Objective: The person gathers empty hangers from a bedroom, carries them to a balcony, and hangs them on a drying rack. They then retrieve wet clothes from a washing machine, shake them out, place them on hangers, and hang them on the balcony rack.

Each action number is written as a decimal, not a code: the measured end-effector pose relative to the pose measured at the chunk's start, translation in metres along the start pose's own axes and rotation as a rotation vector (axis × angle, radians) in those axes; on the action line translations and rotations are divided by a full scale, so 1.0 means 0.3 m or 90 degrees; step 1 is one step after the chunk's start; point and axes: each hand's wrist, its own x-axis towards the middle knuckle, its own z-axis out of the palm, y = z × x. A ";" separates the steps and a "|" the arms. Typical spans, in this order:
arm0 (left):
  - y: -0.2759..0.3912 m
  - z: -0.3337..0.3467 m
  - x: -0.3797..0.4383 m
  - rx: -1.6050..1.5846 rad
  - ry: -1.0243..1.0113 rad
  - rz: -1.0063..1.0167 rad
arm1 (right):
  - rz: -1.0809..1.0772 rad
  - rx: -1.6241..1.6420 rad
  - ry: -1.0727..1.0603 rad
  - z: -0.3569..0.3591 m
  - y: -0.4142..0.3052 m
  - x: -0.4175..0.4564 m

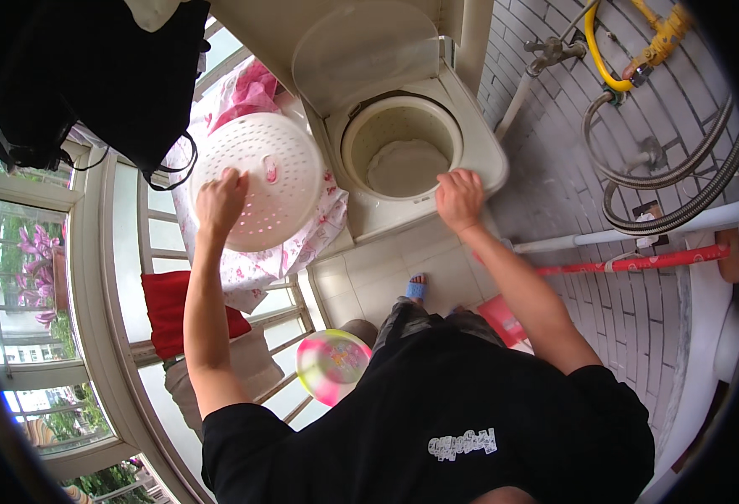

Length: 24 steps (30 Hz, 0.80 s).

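My left hand (221, 200) is curled at the left rim of a round white perforated plastic basket (287, 208), seemingly gripping it. Pink shows through some of its holes and through an oval slot. The basket is over a flower-printed cloth (249, 271), beside a washing machine (489, 148). With bent fingers, my right hand (459, 196) touches the front right of the tub opening; whether it grips the edge is unclear. The round tub (360, 142) is uncovered, with a pale disc or cloth (407, 167) at its bottom. Behind it stands a raised translucent lid (363, 53).
Black clothing (123, 82) hangs at upper left. Red fabric (167, 312) drapes over a window rail. Below is a colourful plastic basin (334, 368). At right are a tap (552, 53), braided hoses (665, 179) and a red pole (653, 259) along the tiled wall.
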 end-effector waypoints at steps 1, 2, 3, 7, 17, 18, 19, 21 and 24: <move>-0.041 0.014 -0.035 -0.006 -0.011 -0.036 | -0.002 0.006 -0.003 -0.005 -0.002 0.000; -0.071 0.017 -0.064 -0.001 -0.060 -0.082 | -0.004 0.011 -0.005 -0.008 -0.002 0.000; -0.078 0.019 -0.076 0.001 -0.109 -0.125 | -0.004 0.012 -0.007 -0.008 0.001 0.003; 0.034 0.025 -0.002 -0.176 0.008 -0.105 | -0.010 0.003 0.003 -0.002 0.007 0.009; 0.682 0.672 0.460 -0.226 -0.455 0.283 | -0.008 0.037 -0.015 -0.016 0.010 0.013; 0.708 0.788 0.463 -0.225 -0.531 0.279 | -0.010 0.041 -0.021 -0.023 0.004 0.015; 0.741 0.907 0.456 -0.224 -0.609 0.278 | -0.010 0.042 -0.031 -0.027 0.000 0.017; 0.773 1.137 0.382 -0.164 -0.680 0.371 | -0.008 0.053 -0.025 -0.026 0.005 0.016; 0.873 1.230 0.326 0.053 -0.857 0.541 | 0.024 0.051 -0.018 -0.014 0.023 0.022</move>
